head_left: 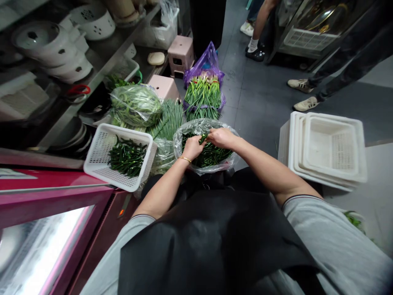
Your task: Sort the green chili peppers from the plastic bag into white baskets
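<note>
My left hand (193,148), with a gold bangle at the wrist, is closed on a dark green chili pepper (203,138). My right hand (220,137) meets it there, fingers pinched at the pepper's other end. Both are over a clear plastic bag (211,168) that stands open in front of my lap, holding many green chilies (219,155). To the left, a white perforated basket (97,157) contains a heap of similar chilies (127,156). The fingertips are small and partly hidden.
Bundled green stalks (204,96) lie in a purple bag (209,57) beyond. Bagged greens (136,104) and pink stools (181,55) stand left of them. Stacked white baskets (331,143) are at right. A shelf of pots (52,45) and a red-framed glass-front cabinet (98,221) flank my left. Two people's legs show ahead.
</note>
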Motion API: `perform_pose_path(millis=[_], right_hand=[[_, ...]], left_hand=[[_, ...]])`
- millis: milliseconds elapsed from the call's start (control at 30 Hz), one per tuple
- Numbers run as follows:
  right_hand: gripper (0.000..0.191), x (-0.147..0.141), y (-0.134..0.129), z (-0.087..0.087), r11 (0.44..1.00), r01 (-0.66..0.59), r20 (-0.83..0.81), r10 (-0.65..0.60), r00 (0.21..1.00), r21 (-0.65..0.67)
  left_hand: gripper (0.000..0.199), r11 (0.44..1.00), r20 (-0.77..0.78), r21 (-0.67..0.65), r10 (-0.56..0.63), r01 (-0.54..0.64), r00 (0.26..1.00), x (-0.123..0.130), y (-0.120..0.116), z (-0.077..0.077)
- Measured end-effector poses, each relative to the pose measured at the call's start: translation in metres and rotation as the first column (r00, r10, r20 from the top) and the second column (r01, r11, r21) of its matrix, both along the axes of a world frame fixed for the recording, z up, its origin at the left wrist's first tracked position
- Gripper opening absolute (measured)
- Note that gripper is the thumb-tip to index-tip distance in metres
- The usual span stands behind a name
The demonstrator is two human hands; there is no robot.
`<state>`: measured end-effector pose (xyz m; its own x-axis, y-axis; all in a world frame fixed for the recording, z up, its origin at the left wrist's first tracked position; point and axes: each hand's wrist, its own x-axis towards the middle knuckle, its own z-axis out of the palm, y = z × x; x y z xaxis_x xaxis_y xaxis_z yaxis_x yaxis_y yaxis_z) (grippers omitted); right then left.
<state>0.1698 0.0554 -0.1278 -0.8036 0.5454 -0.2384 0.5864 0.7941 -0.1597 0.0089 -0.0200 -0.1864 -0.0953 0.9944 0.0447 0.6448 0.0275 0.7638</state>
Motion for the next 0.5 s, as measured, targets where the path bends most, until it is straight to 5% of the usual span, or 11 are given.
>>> perform_pose_path(millis=[133, 267, 400, 500], right_hand=[[0.035, -0.003, -0.005, 0.018, 0.991, 0.073, -0.048, -0.068, 0.997, 0.108], [0.038, -0.005, -0.019, 0.015, 0.970, 0.205, -0.088, -0.194, 0.977, 0.131], [0.039, -0.002, -0.029, -0.002, 0.970, 0.218, -0.070, -0.211, 0.975, 0.108], [0.038, 0.003, -0.020, -0.012, 0.970, 0.236, -0.100, -0.230, 0.968, 0.051]], left_hand=[[0.008, 0.997, -0.100, 0.053, -0.043, 0.048, 0.994, -0.001, 0.015, 0.021], [0.018, 1.000, -0.104, -0.027, 0.007, -0.010, 0.995, 0.001, 0.024, 0.023], [0.021, 0.960, -0.199, -0.126, 0.224, -0.252, 0.954, -0.027, 0.027, 0.018], [0.025, 0.934, -0.003, -0.127, 0.336, -0.334, 0.942, -0.051, 0.021, 0.027]])
